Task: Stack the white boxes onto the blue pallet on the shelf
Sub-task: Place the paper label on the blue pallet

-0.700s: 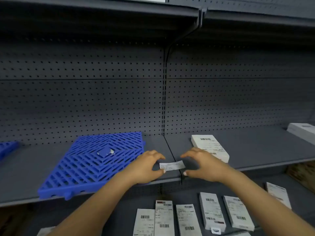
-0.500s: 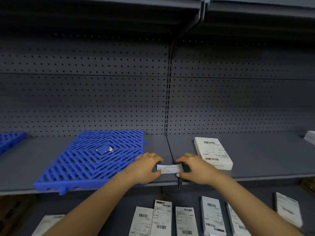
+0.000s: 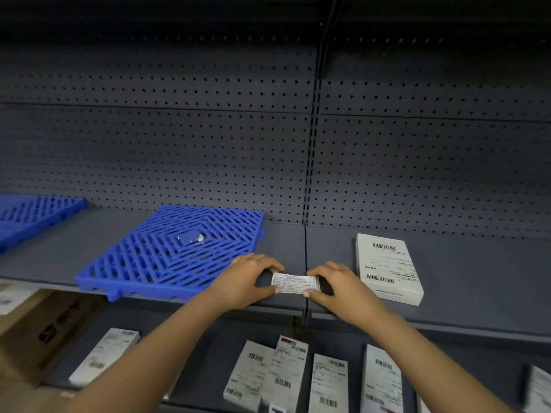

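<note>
Left hand [image 3: 244, 281] and right hand [image 3: 340, 289] each pinch an end of paper slip [image 3: 295, 283]; uneven pull could tear it.

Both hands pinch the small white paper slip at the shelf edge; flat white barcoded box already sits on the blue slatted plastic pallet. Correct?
Not quite. Head view: the flat white barcoded box lies on the grey metal shelf, right of the hands, apart from the blue slatted plastic pallet. The left hand and right hand do pinch the small white paper slip.
</note>
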